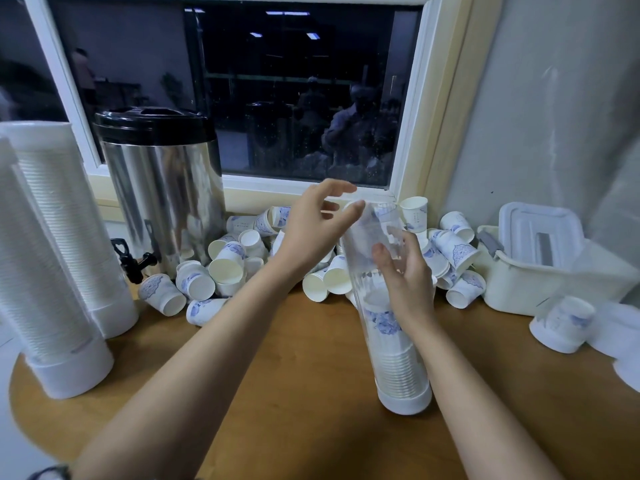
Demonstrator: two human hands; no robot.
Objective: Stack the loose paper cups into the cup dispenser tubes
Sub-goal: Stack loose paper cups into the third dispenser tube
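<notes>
Head view: a clear dispenser tube (pixel 398 362) stands slightly tilted on the wooden worktop (pixel 294 368), seated in a white base cap (pixel 405 401).

- **Tube contents:** a nested stack of paper cups fills the lower part. The upper part is see-through.
- **Right grip (pixel 405 275):** closed round the tube at mid-height. The thumb lies on the near face and the fingers show through the clear wall behind.
- **Left grip (pixel 318 226):** wide, fingers spread and holding nothing. It is raised at the tube's upper end, on its left side. Its fingertips (pixel 358 206) are at the rim; contact cannot be confirmed.
- **Loose paper cups (pixel 227 270):** heaped on the worktop behind both grips, along the window sill. They are white with a blue print, most on their sides, and none is in either grip.
- **Further cup (pixel 561 323):** lies tipped at the right, in front of a white lidded bin (pixel 519 289).
- **Left side:** a steel urn (pixel 162 195) with a black lid stands near two white tubes (pixel 59 216) packed full.
</notes>
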